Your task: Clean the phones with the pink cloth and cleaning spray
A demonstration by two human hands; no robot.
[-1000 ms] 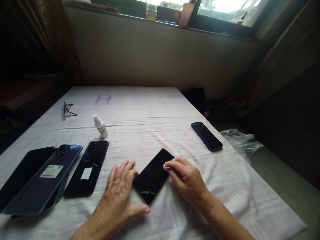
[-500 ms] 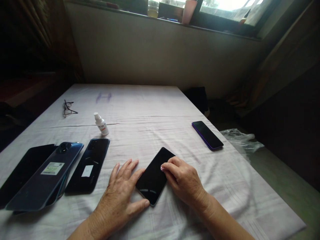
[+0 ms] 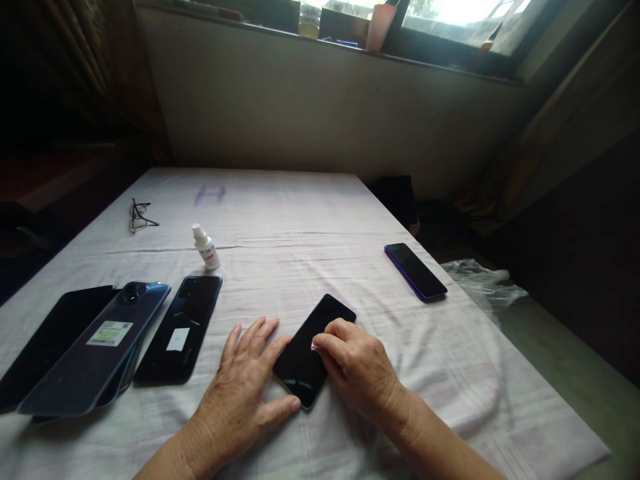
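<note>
Left hand (image 3: 240, 397): fingers spread, likely bracing black phone (image 3: 299, 363)
Right hand (image 3: 359, 367): fingers pinching pale wad (image 3: 313, 346)
Purple-edged phone (image 3: 416, 272): seemingly aside, by tabletop's (image 3: 280, 207) right edge

Eyeglasses (image 3: 141, 217) lie on the table (image 3: 300, 207), clear plastic (image 3: 481, 281) beside it.

It looks like a room in a home: a brown, folded fabric curtain (image 3: 93, 57) hangs at left, a tapered pink cup (image 3: 380, 28) and clear jar (image 3: 309, 23) stand on a narrow windowsill (image 3: 440, 65), and a pale, creased cloth (image 3: 290, 213) lies spread below.
</note>
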